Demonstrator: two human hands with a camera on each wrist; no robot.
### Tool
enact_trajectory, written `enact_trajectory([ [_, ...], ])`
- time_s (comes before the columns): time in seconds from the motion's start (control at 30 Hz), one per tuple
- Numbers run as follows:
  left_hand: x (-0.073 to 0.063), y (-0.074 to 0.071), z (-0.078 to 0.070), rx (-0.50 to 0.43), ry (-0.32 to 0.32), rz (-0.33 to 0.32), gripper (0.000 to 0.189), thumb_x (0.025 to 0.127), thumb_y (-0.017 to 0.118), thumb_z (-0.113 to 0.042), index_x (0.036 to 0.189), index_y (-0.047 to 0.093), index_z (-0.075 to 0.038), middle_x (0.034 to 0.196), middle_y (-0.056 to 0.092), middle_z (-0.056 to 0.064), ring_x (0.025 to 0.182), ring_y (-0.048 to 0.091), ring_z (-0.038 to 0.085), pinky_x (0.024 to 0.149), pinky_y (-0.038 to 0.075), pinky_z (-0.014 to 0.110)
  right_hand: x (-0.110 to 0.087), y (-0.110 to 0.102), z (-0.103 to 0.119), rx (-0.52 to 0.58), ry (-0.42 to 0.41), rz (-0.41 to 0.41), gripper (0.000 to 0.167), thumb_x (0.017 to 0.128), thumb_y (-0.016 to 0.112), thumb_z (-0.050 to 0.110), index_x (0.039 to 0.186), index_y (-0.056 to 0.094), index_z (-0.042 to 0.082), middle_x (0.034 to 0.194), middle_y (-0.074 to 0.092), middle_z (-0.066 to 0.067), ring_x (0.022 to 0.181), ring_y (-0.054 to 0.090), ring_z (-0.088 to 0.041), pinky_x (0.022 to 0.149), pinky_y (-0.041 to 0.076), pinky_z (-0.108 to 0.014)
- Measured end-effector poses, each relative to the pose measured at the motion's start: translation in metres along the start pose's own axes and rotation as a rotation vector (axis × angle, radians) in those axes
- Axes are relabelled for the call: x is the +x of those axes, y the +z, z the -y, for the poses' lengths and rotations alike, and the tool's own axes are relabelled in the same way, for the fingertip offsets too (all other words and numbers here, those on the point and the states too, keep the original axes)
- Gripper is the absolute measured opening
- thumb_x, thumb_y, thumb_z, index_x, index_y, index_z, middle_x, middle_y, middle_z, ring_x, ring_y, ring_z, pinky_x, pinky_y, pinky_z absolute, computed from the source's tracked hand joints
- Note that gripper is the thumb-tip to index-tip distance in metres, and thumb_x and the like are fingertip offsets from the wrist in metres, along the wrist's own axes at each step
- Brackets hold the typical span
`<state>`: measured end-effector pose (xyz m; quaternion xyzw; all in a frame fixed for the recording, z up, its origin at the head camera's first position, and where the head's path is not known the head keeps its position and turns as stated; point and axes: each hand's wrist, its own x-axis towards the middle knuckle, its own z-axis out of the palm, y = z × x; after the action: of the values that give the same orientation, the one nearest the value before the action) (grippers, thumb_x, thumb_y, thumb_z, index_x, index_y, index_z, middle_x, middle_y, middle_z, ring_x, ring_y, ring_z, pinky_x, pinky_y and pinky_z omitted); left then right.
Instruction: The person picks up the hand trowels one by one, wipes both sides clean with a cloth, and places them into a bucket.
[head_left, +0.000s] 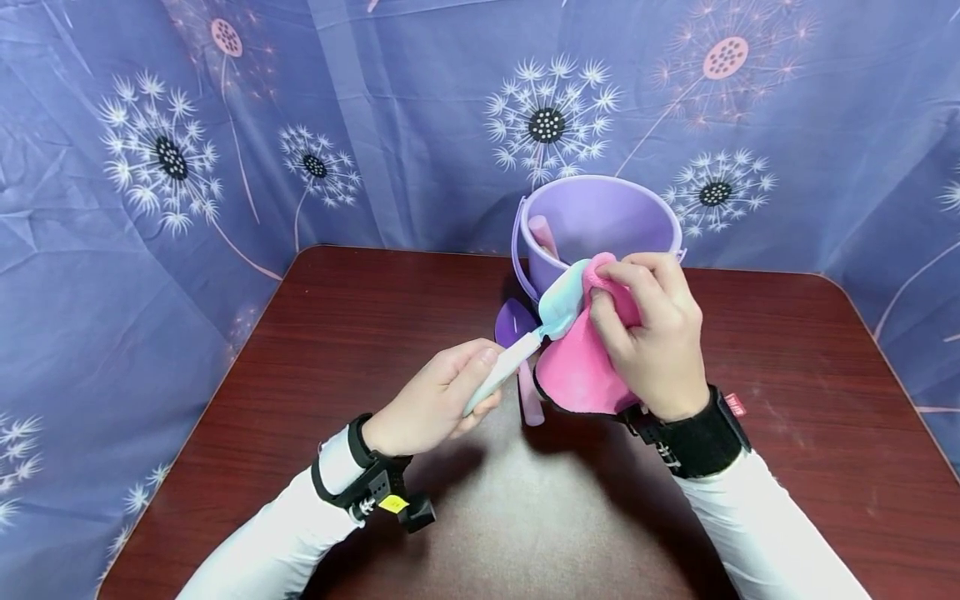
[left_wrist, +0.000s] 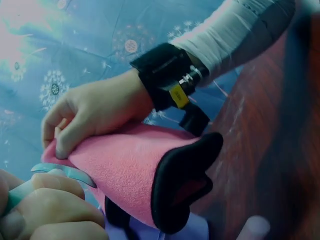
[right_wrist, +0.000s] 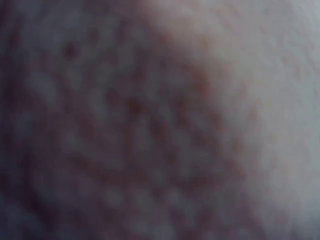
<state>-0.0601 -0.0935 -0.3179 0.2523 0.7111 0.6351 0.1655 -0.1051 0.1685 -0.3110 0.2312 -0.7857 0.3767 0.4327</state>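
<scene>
My left hand (head_left: 435, 398) grips the white handle of a small toy shovel (head_left: 561, 300), whose light blue blade points up and to the right. A pink cloth (head_left: 583, 367) with black edging is pinched in my right hand (head_left: 654, 329), its top folded against the blade's far edge. In the left wrist view, the cloth (left_wrist: 120, 170) drapes below the right hand (left_wrist: 95, 112), next to the edge of the blade (left_wrist: 65, 172). Part of the blade is hidden by the cloth. The right wrist view is filled by a blurred, close surface.
Behind the hands stands a purple bucket (head_left: 600, 196), a pink handle (head_left: 542, 233) leaning inside it. On the dark red wooden table (head_left: 360, 308), a purple toy shovel (head_left: 513, 321) with a pink handle lies partly under the held shovel. Blue dandelion-patterned fabric (head_left: 420, 108) surrounds the table.
</scene>
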Motion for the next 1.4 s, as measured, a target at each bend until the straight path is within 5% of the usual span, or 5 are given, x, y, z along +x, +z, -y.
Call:
enact_trajectory([
  [0.2, 0.004, 0.002, 0.004, 0.127, 0.028, -0.054, 0.029, 0.117, 0.039, -0.021, 0.109, 0.061, -0.003, 0.066, 0.05, 0.004, 0.048, 0.041, 0.014, 0.044, 0.034, 0.024, -0.005, 0.008, 0.018, 0.043, -0.121, 0.083, 0.021, 0.096, 0.064, 0.01, 0.111, 0.076, 0.002, 0.108, 0.062, -0.022, 0.097, 0.065, -0.033, 0.089, 0.05, -0.025],
  [0.37, 0.005, 0.004, 0.007, 0.244, 0.037, -0.098, 0.028, 0.117, 0.041, -0.021, 0.111, 0.062, -0.005, 0.068, 0.052, 0.001, 0.052, 0.046, 0.012, 0.05, 0.04, 0.024, -0.009, 0.011, 0.028, 0.029, -0.252, 0.172, 0.02, 0.097, 0.063, 0.01, 0.11, 0.076, 0.004, 0.106, 0.061, -0.02, 0.084, 0.065, -0.024, 0.07, 0.054, -0.032],
  [0.5, 0.006, 0.005, 0.008, 0.264, 0.033, -0.105, 0.026, 0.116, 0.042, -0.021, 0.111, 0.062, -0.006, 0.068, 0.051, 0.001, 0.055, 0.045, 0.011, 0.052, 0.039, 0.024, -0.011, 0.01, 0.031, 0.008, -0.281, 0.202, 0.018, 0.097, 0.066, 0.011, 0.11, 0.076, 0.005, 0.106, 0.061, -0.019, 0.079, 0.065, -0.021, 0.064, 0.055, -0.034],
  [1.0, -0.003, 0.0, 0.011, 0.354, 0.079, -0.1, 0.019, 0.115, 0.048, -0.021, 0.109, 0.064, -0.014, 0.069, 0.05, -0.004, 0.06, 0.044, 0.012, 0.057, 0.038, 0.028, -0.004, -0.01, 0.004, -0.041, -0.045, 0.092, 0.029, 0.1, 0.06, 0.02, 0.113, 0.077, 0.0, 0.107, 0.062, -0.021, 0.094, 0.063, -0.031, 0.087, 0.047, -0.025],
  [1.4, -0.013, -0.015, 0.0, 0.342, 0.129, -0.104, 0.017, 0.115, 0.049, -0.019, 0.114, 0.065, -0.014, 0.072, 0.05, -0.004, 0.06, 0.044, 0.014, 0.056, 0.037, 0.029, -0.004, -0.024, -0.015, -0.082, 0.083, 0.061, 0.023, 0.095, 0.068, 0.013, 0.113, 0.078, 0.002, 0.107, 0.064, -0.02, 0.094, 0.062, -0.031, 0.082, 0.041, -0.022],
])
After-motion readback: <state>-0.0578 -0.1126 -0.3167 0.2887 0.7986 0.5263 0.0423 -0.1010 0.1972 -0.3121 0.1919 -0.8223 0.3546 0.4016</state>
